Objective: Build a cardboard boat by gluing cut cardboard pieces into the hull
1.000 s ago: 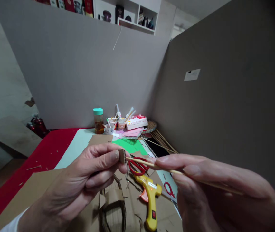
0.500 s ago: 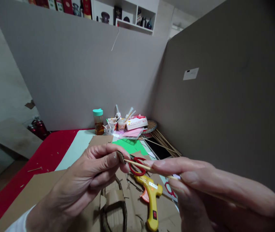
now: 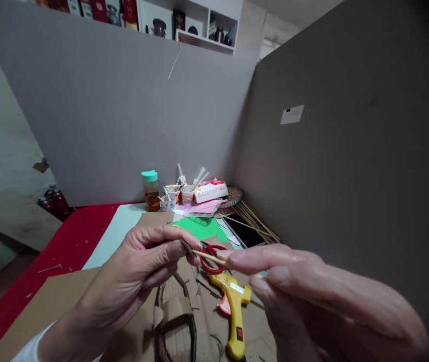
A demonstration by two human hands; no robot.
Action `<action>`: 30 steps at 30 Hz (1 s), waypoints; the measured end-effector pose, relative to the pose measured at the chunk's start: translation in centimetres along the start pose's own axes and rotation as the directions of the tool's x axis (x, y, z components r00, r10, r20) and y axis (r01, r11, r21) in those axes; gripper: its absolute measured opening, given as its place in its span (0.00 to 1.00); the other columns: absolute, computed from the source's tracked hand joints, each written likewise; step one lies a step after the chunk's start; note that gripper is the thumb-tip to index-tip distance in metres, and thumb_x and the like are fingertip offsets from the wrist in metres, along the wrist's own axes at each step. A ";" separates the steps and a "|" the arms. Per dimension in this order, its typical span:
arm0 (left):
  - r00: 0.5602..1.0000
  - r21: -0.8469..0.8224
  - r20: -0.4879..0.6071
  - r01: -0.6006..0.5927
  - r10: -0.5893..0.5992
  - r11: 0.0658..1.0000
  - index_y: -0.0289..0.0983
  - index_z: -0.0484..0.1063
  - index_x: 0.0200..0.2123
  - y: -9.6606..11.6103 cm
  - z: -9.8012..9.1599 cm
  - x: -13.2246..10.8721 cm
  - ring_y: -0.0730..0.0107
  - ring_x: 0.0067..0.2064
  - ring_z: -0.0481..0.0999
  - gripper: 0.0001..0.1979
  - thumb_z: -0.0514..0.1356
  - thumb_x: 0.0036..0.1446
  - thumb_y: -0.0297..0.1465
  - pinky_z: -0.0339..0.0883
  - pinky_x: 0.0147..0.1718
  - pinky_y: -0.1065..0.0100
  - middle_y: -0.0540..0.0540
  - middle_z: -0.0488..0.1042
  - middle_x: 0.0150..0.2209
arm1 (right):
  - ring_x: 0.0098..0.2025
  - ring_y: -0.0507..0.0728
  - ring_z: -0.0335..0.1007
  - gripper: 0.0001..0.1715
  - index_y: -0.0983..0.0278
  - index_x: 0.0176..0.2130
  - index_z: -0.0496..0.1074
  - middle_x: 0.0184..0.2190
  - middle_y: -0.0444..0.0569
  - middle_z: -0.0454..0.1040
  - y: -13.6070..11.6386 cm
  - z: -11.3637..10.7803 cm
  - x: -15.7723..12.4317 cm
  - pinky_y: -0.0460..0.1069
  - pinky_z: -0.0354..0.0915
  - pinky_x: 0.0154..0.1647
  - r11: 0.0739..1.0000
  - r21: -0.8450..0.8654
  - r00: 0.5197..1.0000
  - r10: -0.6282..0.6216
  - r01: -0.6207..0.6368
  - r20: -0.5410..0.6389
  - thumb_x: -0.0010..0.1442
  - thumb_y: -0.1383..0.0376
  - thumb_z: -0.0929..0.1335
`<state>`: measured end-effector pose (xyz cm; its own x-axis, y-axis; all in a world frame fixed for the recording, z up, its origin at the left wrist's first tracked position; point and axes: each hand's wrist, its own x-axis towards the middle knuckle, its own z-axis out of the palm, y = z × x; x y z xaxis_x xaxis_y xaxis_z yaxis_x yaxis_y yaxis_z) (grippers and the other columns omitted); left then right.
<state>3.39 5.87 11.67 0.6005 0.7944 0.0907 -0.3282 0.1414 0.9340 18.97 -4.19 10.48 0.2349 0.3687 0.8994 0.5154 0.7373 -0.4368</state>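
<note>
My left hand pinches a small piece of brown cardboard between thumb and forefinger. From the right, my right hand grips a thin wooden stick, whose tip meets the cardboard piece; whether it goes into it I cannot tell. Below the hands lies a cardboard shape with a curved rim and a strip across it. A yellow glue gun with an orange trigger rests to its right. Red-handled scissors show behind the stick, partly hidden.
Brown cardboard sheets cover the near table, over a red cloth. Farther back stand a bottle with a turquoise lid, paper cups with tools, a tissue pack and green paper. Grey panels enclose the table.
The right hand has moved slightly left with the stick, closer to the cardboard piece, which has tilted a little. The whole view has shifted slightly.
</note>
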 end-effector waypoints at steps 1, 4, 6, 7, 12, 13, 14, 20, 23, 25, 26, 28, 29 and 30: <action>1.000 0.010 -0.003 0.000 0.000 1.000 0.39 0.87 0.27 -0.1 0.0 0.0 0.91 0.16 0.50 0.11 0.79 0.45 0.39 0.37 0.15 0.80 0.47 0.79 0.25 | 0.39 0.56 0.85 0.23 0.59 0.43 0.78 0.38 0.42 0.85 0.2 0.0 0.0 0.47 0.82 0.41 1.000 -0.002 1.000 -0.028 0.028 0.001 0.55 0.82 0.69; 1.000 0.011 -0.019 0.007 -0.007 1.000 0.39 0.87 0.27 -0.2 0.0 0.1 0.92 0.16 0.49 0.13 0.79 0.43 0.40 0.36 0.15 0.80 0.48 0.79 0.24 | 0.38 0.56 0.85 0.26 0.60 0.46 0.77 0.39 0.44 0.85 0.4 -0.1 0.1 0.46 0.82 0.38 0.996 0.009 0.996 -0.087 0.087 0.005 0.55 0.84 0.68; 0.999 -0.002 -0.036 0.013 -0.013 1.000 0.38 0.87 0.28 -0.4 -0.1 0.2 0.92 0.16 0.49 0.13 0.79 0.42 0.40 0.36 0.15 0.80 0.48 0.79 0.23 | 0.39 0.57 0.85 0.28 0.59 0.47 0.76 0.41 0.45 0.85 0.3 -0.5 0.3 0.47 0.83 0.39 0.998 -0.004 0.996 -0.057 0.057 0.071 0.56 0.85 0.68; 0.999 -0.013 -0.045 0.015 -0.016 1.000 0.38 0.87 0.28 -0.4 -0.1 0.2 0.92 0.16 0.50 0.13 0.79 0.42 0.40 0.36 0.15 0.80 0.48 0.79 0.23 | 0.40 0.57 0.85 0.28 0.59 0.48 0.75 0.42 0.46 0.85 0.3 -0.8 0.4 0.48 0.83 0.41 0.999 -0.014 0.993 -0.026 0.028 0.119 0.57 0.86 0.68; 0.997 -0.078 -0.057 0.042 -0.046 0.996 0.36 0.86 0.26 -0.8 -0.1 0.2 0.92 0.15 0.50 0.14 0.80 0.40 0.38 0.36 0.14 0.81 0.46 0.79 0.23 | 0.43 0.59 0.86 0.23 0.60 0.48 0.74 0.44 0.48 0.85 0.6 -1.6 0.3 0.52 0.83 0.46 0.999 0.001 0.960 0.039 -0.041 0.277 0.61 0.84 0.67; 0.997 -0.085 -0.059 0.043 -0.049 0.995 0.36 0.86 0.27 -0.9 -0.1 0.2 0.92 0.15 0.50 0.13 0.80 0.41 0.38 0.36 0.14 0.81 0.46 0.79 0.23 | 0.42 0.58 0.86 0.23 0.60 0.48 0.74 0.44 0.47 0.85 0.6 -1.4 0.2 0.51 0.83 0.46 1.000 -0.006 0.966 0.028 -0.028 0.258 0.61 0.83 0.68; 0.997 -0.091 -0.060 0.044 -0.050 0.995 0.36 0.86 0.27 -1.0 -0.1 0.2 0.92 0.15 0.50 0.13 0.80 0.41 0.37 0.36 0.14 0.81 0.46 0.79 0.24 | 0.41 0.57 0.85 0.23 0.59 0.47 0.74 0.43 0.47 0.85 0.6 -1.0 0.1 0.50 0.83 0.44 1.000 -0.021 0.979 0.014 -0.010 0.201 0.60 0.83 0.68; 0.997 -0.092 -0.071 0.033 -0.039 0.995 0.35 0.86 0.29 -1.4 0.1 0.4 0.93 0.15 0.49 0.12 0.79 0.44 0.36 0.35 0.15 0.81 0.45 0.80 0.25 | 0.32 0.53 0.82 0.20 0.58 0.44 0.76 0.36 0.42 0.84 0.0 1.2 -0.4 0.45 0.78 0.33 0.984 -0.179 0.996 0.009 -0.024 -0.085 0.60 0.80 0.72; 0.996 -0.097 -0.074 0.051 -0.059 0.994 0.34 0.85 0.28 -1.5 0.2 0.4 0.94 0.15 0.49 0.12 0.79 0.44 0.36 0.35 0.16 0.80 0.45 0.80 0.24 | 0.32 0.54 0.82 0.20 0.58 0.45 0.76 0.37 0.44 0.84 0.1 0.9 -0.3 0.46 0.78 0.32 0.986 -0.161 0.999 0.028 -0.030 -0.018 0.61 0.80 0.71; 0.995 -0.095 -0.079 0.058 -0.066 0.994 0.34 0.85 0.28 -1.6 0.2 0.3 0.94 0.15 0.49 0.12 0.79 0.44 0.36 0.35 0.16 0.80 0.46 0.79 0.24 | 0.35 0.54 0.83 0.19 0.59 0.46 0.75 0.38 0.45 0.84 0.4 0.5 -0.2 0.47 0.79 0.36 0.992 -0.121 0.998 0.046 -0.041 0.038 0.62 0.80 0.70; 0.995 -0.091 -0.084 0.055 -0.062 0.994 0.34 0.85 0.28 -1.6 0.2 0.3 0.94 0.16 0.48 0.12 0.79 0.45 0.36 0.35 0.16 0.79 0.46 0.79 0.24 | 0.36 0.54 0.84 0.18 0.59 0.46 0.74 0.39 0.45 0.84 0.5 0.3 -0.1 0.47 0.80 0.38 0.993 -0.107 0.997 0.061 -0.055 0.056 0.62 0.80 0.69; 0.995 -0.069 -0.078 0.050 -0.056 0.996 0.35 0.85 0.29 -1.7 0.2 0.2 0.93 0.16 0.47 0.11 0.78 0.46 0.37 0.34 0.17 0.78 0.47 0.79 0.24 | 0.37 0.53 0.84 0.16 0.60 0.46 0.73 0.39 0.45 0.83 0.8 0.1 0.3 0.46 0.80 0.41 0.993 -0.083 0.993 0.092 -0.085 0.078 0.64 0.79 0.69; 0.996 -0.048 -0.061 0.055 -0.058 0.997 0.36 0.85 0.29 -1.6 0.2 0.2 0.92 0.16 0.47 0.11 0.77 0.47 0.37 0.33 0.17 0.77 0.47 0.78 0.24 | 0.38 0.53 0.84 0.15 0.60 0.45 0.73 0.39 0.45 0.83 1.0 0.0 0.5 0.45 0.79 0.41 0.993 -0.068 0.991 0.107 -0.101 0.084 0.64 0.78 0.69; 0.998 -0.013 -0.034 0.061 -0.062 0.998 0.36 0.85 0.29 -1.6 0.1 0.3 0.90 0.16 0.46 0.10 0.76 0.49 0.37 0.33 0.16 0.76 0.48 0.77 0.24 | 0.37 0.52 0.83 0.14 0.60 0.45 0.72 0.38 0.44 0.82 1.2 0.0 0.8 0.44 0.79 0.41 0.992 -0.047 0.989 0.120 -0.116 0.091 0.65 0.78 0.69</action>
<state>4.11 5.81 10.26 0.5942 0.8040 0.0212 -0.3004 0.1975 0.9331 19.78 -3.04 10.72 0.2191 0.5048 0.8350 0.5224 0.6621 -0.5373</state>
